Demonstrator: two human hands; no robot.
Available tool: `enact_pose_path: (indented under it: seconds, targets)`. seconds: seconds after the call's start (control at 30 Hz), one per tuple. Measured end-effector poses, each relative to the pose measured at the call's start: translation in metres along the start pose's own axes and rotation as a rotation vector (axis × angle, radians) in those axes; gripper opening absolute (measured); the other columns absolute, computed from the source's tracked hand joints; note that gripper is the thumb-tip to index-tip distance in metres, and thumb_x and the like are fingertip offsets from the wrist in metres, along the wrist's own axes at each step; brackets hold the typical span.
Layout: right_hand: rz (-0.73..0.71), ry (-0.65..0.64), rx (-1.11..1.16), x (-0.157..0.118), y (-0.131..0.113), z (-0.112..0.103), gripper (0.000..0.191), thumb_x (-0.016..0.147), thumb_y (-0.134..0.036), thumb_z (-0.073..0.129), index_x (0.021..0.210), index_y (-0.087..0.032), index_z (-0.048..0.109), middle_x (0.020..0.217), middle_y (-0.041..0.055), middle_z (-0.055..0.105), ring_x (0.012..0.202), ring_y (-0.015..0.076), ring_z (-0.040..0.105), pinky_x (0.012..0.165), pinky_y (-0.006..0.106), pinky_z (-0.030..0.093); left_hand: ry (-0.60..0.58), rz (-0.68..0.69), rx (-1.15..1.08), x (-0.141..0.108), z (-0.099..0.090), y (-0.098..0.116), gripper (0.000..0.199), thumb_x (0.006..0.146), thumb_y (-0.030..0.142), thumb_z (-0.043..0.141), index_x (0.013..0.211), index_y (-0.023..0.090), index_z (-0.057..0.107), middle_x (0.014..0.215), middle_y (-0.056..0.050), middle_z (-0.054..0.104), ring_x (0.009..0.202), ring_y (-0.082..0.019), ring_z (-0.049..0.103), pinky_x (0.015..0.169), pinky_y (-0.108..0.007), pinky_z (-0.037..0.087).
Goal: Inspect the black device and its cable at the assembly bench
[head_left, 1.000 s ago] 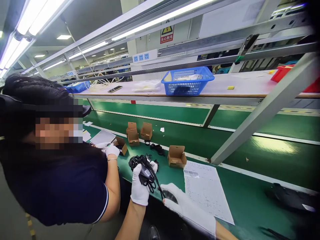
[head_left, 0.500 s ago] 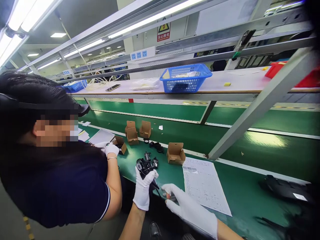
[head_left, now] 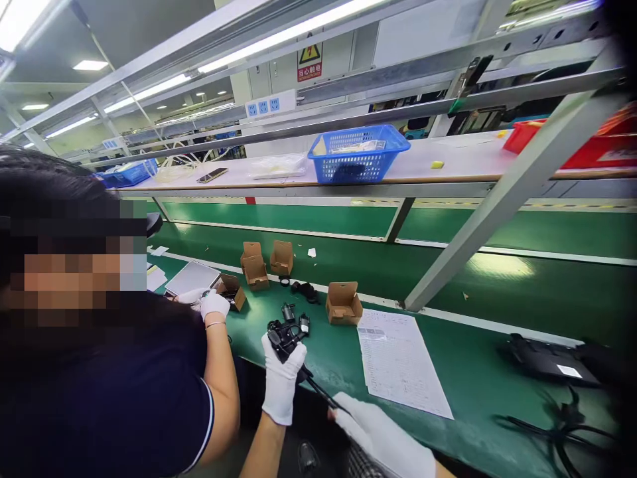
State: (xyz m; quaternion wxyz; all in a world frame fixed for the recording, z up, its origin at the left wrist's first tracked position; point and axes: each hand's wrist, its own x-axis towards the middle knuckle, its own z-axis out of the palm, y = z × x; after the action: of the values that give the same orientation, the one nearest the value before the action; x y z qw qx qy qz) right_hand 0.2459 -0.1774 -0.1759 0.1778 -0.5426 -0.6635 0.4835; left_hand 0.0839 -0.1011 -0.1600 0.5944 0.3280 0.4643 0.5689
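My left hand (head_left: 281, 380), in a white glove, is closed around a bundle of black cable (head_left: 281, 340) at the bench's near edge. A black cable (head_left: 318, 388) runs from the bundle down to my right hand (head_left: 372, 426). That hand is gloved too, with bare fingertips, and its fingers are closed on the cable. Just beyond the bundle are two small black cylindrical parts (head_left: 304, 324); whether they are joined to it I cannot tell. An open brown cardboard box (head_left: 344, 312) stands beyond my hands, and a printed sheet (head_left: 403, 362) lies to its right.
At the left sits a co-worker (head_left: 124, 385), one gloved hand (head_left: 215, 303) at a brown box (head_left: 231, 292). More open boxes (head_left: 282, 259) and black parts (head_left: 305, 291) are farther back. A slanted metal post (head_left: 462, 219) rises at the right, near a black device (head_left: 547, 362).
My right hand, open beside the bundle before, has moved slightly down and closed on the cable, which now stretches between both hands. The camera view has shifted a little.
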Motion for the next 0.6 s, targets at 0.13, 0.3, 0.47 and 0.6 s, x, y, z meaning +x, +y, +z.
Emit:
enact_pose_path:
  seconds: [0.13, 0.3, 0.47, 0.6]
  targets:
    - [-0.116, 0.133, -0.338, -0.012, -0.005, -0.047, 0.038, 0.099, -0.042, 0.031, 0.106, -0.024, 0.063, 0.098, 0.0087, 0.072, 0.086, 0.0214, 0.066, 0.076, 0.032, 0.048, -0.249, -0.15, 0.066, 0.003, 0.007, -0.012, 0.06, 0.068, 0.044, 0.084, 0.111, 0.02, 0.049, 0.088, -0.001, 0.065, 0.073, -0.014, 0.062, 0.079, -0.033, 0.051]
    - [-0.288, -0.076, -0.48, -0.006, -0.032, -0.105, 0.019, 0.095, -0.03, 0.047, 0.093, -0.024, 0.066, 0.086, 0.0023, 0.071, 0.074, 0.0164, 0.063, 0.066, 0.026, 0.043, -0.579, -0.403, -0.023, 0.003, 0.022, -0.026, 0.061, 0.063, 0.04, 0.087, 0.11, 0.016, 0.056, 0.097, -0.006, 0.066, 0.088, -0.021, 0.062, 0.089, -0.038, 0.045]
    - [-0.364, -0.23, -0.15, 0.016, -0.021, -0.141, 0.021, 0.087, -0.041, 0.064, 0.085, -0.021, 0.067, 0.084, 0.0004, 0.067, 0.076, 0.0137, 0.059, 0.065, 0.024, 0.042, -0.832, -0.574, -0.165, -0.002, 0.041, -0.045, 0.066, 0.056, 0.046, 0.087, 0.109, 0.012, 0.066, 0.1, -0.01, 0.068, 0.097, -0.027, 0.062, 0.09, -0.038, 0.044]
    - [-0.365, -0.066, 0.099, 0.03, 0.014, -0.136, 0.043, 0.083, -0.061, 0.064, 0.071, -0.019, 0.063, 0.081, 0.0011, 0.06, 0.078, 0.0146, 0.057, 0.07, 0.027, 0.045, -0.787, -0.711, -0.229, -0.009, 0.049, -0.075, 0.066, 0.053, 0.052, 0.084, 0.102, 0.01, 0.068, 0.085, -0.01, 0.068, 0.069, -0.02, 0.063, 0.062, -0.029, 0.045]
